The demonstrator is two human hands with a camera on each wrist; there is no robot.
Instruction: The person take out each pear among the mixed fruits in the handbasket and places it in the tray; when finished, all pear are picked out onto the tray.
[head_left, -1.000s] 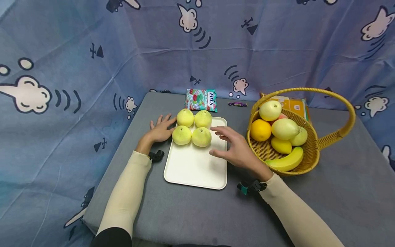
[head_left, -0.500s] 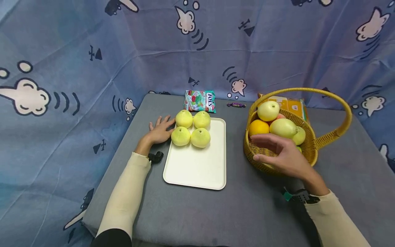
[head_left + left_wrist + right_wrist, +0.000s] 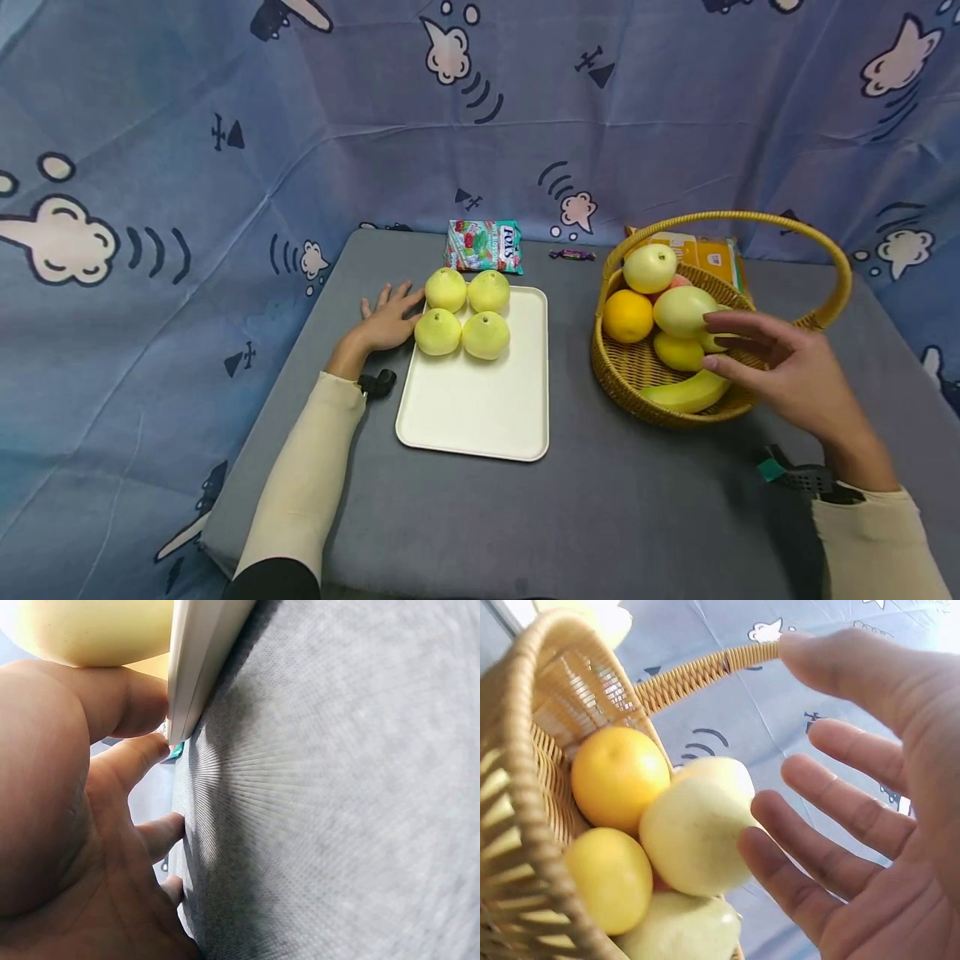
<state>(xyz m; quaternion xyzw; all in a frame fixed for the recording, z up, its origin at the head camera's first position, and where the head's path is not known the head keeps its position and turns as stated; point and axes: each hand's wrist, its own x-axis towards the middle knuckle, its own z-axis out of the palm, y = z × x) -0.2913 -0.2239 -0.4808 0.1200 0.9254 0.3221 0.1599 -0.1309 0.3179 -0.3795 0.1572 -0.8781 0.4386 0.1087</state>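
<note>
My left hand point(image 3: 384, 322) lies at the left edge of a white rectangular tray point(image 3: 472, 408); its fingers are spread, with thumb and forefinger at the rim in the left wrist view. Several round yellow-green fruits point(image 3: 486, 335) stand grouped on the tray's far left part. My right hand point(image 3: 787, 367) hovers over the right side of a yellow wicker basket point(image 3: 622, 392), fingers relaxed and holding nothing. In the basket are an orange point(image 3: 620, 778), a banana point(image 3: 686, 393), a lemon point(image 3: 677, 352) and pale green fruits point(image 3: 700, 836). A reddish fruit is mostly hidden among them.
The basket's tall arched handle point(image 3: 750, 217) rises beside the right hand. A teal candy bag point(image 3: 483, 247) and a small purple wrapped candy point(image 3: 572, 254) lie behind the tray. An orange packet point(image 3: 705, 254) is partly hidden behind the basket. A patterned blue cloth hangs at the back.
My right hand has moved right, from beside the fruits on the tray, across the basket to its right side. My left hand has stayed at the tray's edge.
</note>
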